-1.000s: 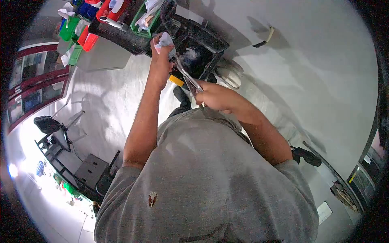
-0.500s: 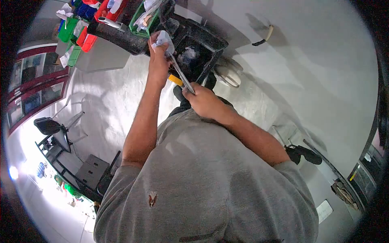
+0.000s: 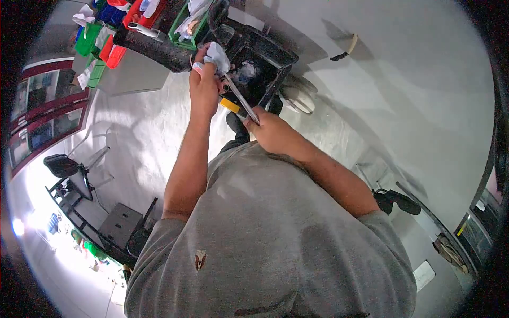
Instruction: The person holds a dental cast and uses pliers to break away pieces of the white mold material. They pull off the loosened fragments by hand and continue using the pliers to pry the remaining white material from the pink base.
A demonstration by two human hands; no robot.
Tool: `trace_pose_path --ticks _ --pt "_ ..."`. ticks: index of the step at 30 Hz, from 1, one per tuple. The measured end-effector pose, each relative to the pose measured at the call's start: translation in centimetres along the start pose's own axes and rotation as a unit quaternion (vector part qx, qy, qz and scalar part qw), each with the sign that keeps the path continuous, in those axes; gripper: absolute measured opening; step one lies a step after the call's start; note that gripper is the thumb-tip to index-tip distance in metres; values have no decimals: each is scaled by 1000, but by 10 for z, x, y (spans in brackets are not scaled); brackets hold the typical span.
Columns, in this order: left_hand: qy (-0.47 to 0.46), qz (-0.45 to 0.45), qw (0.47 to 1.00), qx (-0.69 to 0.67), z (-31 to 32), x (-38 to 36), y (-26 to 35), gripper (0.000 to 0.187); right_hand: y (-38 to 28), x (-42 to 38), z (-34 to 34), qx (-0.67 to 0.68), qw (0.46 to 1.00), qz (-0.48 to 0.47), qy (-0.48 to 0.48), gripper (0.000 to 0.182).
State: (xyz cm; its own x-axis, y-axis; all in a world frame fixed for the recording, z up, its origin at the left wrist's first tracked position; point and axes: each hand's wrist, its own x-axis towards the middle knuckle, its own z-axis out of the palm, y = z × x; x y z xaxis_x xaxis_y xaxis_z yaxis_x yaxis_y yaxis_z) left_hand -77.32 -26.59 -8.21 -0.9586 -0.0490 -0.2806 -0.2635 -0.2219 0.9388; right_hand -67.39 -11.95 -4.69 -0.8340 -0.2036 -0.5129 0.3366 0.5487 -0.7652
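A dark speckled counter [image 3: 159, 49] is seen at the top of the view, carrying green bins [image 3: 185, 24] and red bins [image 3: 114, 50]; a black tray [image 3: 265, 58] sits beyond the hands. A grey shirt [image 3: 265, 233] fills the lower view and hides whatever lies beneath the arms. A white cloth [image 3: 217, 53], crumpled, is gripped in the closed fingers of the left hand [image 3: 204, 87]. Metal scissors [image 3: 239, 98], long and slim, are held slantwise, handles enclosed by the clenched fingers of the right hand [image 3: 270, 132], the tips touching the cloth just beside the left fingers [image 3: 197, 68]. Both things are held above the tray's near edge.
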Motion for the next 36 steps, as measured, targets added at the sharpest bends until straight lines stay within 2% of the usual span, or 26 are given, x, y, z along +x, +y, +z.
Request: trace_pose_path --ticks 3,5,7,10,12,14,15,16,17,19,20,22,23,24,27,32,35,36 --pt "12 -1 1000 25 -2 1 1 40 9 7 -3 38 999 6 -34 30" --pt "-19 4 996 85 -6 2 5 42 12 7 -7 58 997 21 -52 27" --pt "-32 0 997 70 -6 4 3 41 3 4 -17 70 990 80 -96 21" --pt "-67 -7 995 79 -14 8 1 41 7 4 -23 148 974 80 -152 20" --pt "-89 -10 991 102 -10 6 7 42 11 3 -25 170 970 73 -155 20" --pt "-78 -45 995 47 6 -5 25 46 13 1 -30 192 966 67 -158 21" --pt "-77 -45 995 47 4 -2 24 46 14 0 -35 309 923 103 -205 25" --pt "-105 -102 984 -98 -2 1 22 47 14 -1 -39 421 861 137 -249 29" --pt "-130 -155 949 -241 -6 4 21 50 15 -2 -45 420 861 137 -251 29" --pt "-149 -162 941 -258 -8 3 16 48 17 -3 -56 606 682 98 -397 35" --pt "-170 -170 931 -275 -8 3 14 47 18 -4 -58 604 683 98 -399 35" --pt "-142 -179 910 -347 1 2 10 40 18 -5 -56 643 613 91 -450 37" --pt "-135 -164 920 -330 4 1 7 40 20 -5 -55 655 593 82 -461 45" --pt "-129 -149 929 -314 9 -1 11 39 19 -5 -55 650 593 83 -468 45" --pt "-94 -113 944 -295 20 -6 20 41 14 -9 -55 605 650 78 -453 66" --pt "-58 -51 955 -288 19 -5 8 36 7 -10 -48 598 648 70 -466 72" --pt "-1 -95 942 -322 22 -8 15 34 6 -14 -47 596 668 82 -438 71" --pt "2 -93 942 -324 22 -9 18 34 12 -13 -42 620 646 76 -439 66"
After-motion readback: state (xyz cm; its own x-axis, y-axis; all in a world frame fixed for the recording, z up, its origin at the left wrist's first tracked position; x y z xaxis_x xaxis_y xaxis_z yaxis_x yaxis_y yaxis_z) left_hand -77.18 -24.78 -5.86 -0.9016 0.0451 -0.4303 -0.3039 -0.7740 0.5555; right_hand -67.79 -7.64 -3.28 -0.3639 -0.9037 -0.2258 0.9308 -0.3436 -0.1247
